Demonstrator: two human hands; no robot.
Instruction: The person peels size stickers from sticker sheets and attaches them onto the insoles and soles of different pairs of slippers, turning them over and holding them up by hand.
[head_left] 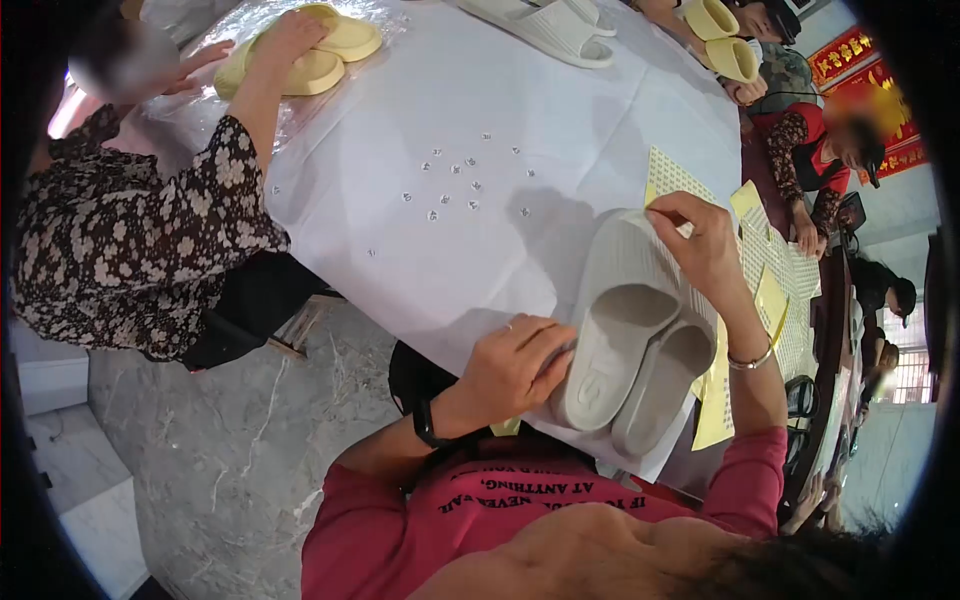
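Observation:
A pair of light grey slippers lies on the white-covered table before me: the left slipper (600, 375) overlaps the right slipper (655, 400). My left hand (510, 365), with a dark wristband, has its fingers bent and closed at the left slipper's sole edge. Above the toe end, my right hand (700, 250), wearing a bracelet, is closed in a pinch; what sits between thumb and forefinger, if anything, is too small to name. Behind that hand a yellow sheet of small stickers (680, 178) lies on the table. Several small clear stickers (456, 170) are scattered across the white cover (450, 290).
More sticker sheets (765, 305) lie to the right. Across the table, a person in a flowered top handles yellow slippers (310, 72) on clear plastic (215, 110). Another grey pair (545, 30) lies at the far edge. Other people work at the right; one holds yellow slippers (730, 58).

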